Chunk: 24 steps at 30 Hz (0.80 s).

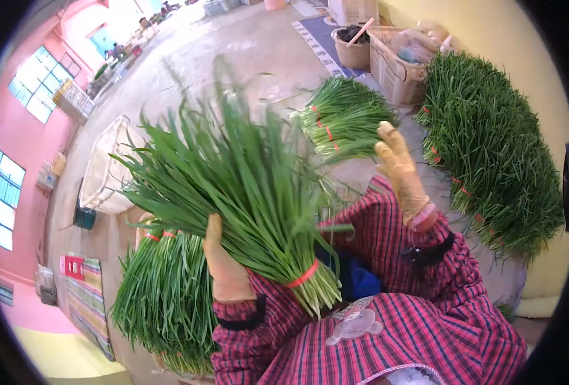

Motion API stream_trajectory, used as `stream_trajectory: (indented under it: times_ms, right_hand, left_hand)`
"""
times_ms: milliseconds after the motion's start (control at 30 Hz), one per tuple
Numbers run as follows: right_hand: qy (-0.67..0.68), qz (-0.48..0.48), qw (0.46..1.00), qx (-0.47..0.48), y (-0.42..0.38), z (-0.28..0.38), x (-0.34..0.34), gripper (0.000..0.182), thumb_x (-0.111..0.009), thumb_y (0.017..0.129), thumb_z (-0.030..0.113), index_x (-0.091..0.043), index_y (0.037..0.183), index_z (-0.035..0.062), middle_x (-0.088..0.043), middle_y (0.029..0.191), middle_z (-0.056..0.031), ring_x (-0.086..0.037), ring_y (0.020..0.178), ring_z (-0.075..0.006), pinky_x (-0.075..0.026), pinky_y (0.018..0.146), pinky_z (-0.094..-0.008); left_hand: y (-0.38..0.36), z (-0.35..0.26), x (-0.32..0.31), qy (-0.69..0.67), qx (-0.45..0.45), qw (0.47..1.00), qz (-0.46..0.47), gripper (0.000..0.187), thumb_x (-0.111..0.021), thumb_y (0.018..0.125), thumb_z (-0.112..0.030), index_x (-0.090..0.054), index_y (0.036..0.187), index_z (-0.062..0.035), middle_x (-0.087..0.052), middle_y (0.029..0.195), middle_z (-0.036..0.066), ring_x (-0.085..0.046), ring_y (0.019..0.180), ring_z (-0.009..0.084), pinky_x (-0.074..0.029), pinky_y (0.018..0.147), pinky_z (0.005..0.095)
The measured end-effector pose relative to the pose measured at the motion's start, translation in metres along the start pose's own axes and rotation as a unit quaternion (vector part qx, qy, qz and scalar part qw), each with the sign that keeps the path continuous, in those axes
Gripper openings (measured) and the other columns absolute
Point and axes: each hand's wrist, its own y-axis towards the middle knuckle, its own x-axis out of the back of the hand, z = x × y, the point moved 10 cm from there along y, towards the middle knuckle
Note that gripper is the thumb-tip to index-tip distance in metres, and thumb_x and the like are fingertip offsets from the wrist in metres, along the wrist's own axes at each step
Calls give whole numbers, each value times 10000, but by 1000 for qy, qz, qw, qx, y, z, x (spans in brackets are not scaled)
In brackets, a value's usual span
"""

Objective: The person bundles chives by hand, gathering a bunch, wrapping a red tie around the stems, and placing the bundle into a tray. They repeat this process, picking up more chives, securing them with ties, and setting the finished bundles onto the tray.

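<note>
A large bunch of garlic chives [258, 212] lies tilted across my lap, leaves fanned up and to the left, with a red band around its pale stems. My left hand [228, 266], in a tan glove, grips this bunch from its left side; the fingers under the leaves are hidden. Off to the right, my gloved right hand [403, 173] is raised, fingers apart and nothing in it. Beyond it lies a smaller pile of banded chives [342, 115] on the floor. Banded bunches of chives [169, 295] are stacked beside my left arm.
A long heap of banded chives [490, 147] runs along the yellow wall at right. Behind it stand a plastic crate [393, 70] with bags and a bucket [353, 52] of dark material. A white crate [108, 170] stands at left, near a striped mat [88, 301].
</note>
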Motion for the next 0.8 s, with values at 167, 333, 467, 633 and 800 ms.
stream_trajectory:
  times_ms: [167,333,467,633,800]
  right_hand:
    - [-23,173,985,-16,-44,-17,-22,229,-562,1006,151,-645,1173,18,-693,1061,-95,-655,1002,-169,-517,897,-299]
    - [-98,438,883,-133,-108,-58,-104,691,-687,923,356,-402,1439,-3,-580,1313,-139,-526,1207,-172,-405,1044,-307]
    - [-76,444,878,-161,-125,-59,-131,853,-776,834,375,-345,1472,9,-580,1306,-121,-542,1180,-185,-427,1023,-318]
    - [187,372,820,-393,-139,-63,-105,540,-705,903,279,-505,1333,21,-680,1113,-74,-665,934,-126,-549,835,-299]
    - [216,324,816,-428,-139,-89,-68,456,-662,938,288,-565,1270,-9,-698,1098,-100,-694,898,-161,-562,811,-303]
  left_hand:
    - [18,-26,-15,-46,-13,999,-3,444,-502,1003,-345,-536,1346,-66,-605,1302,96,-605,1137,274,-490,997,426]
    - [36,-20,-28,-62,-9,998,30,458,-472,1016,-353,-534,1338,-33,-597,1305,134,-609,1125,262,-499,969,404]
    - [50,-12,-27,-22,14,999,21,443,-552,978,-387,-593,1276,-61,-626,1270,94,-623,1090,276,-502,963,434]
    - [75,6,24,144,89,978,124,509,-579,972,-417,-562,1317,-43,-646,1221,69,-653,989,245,-517,913,378]
    - [-7,-28,-24,601,-101,780,147,782,-786,807,-279,-417,1462,-63,-613,1287,120,-612,1120,280,-464,966,377]
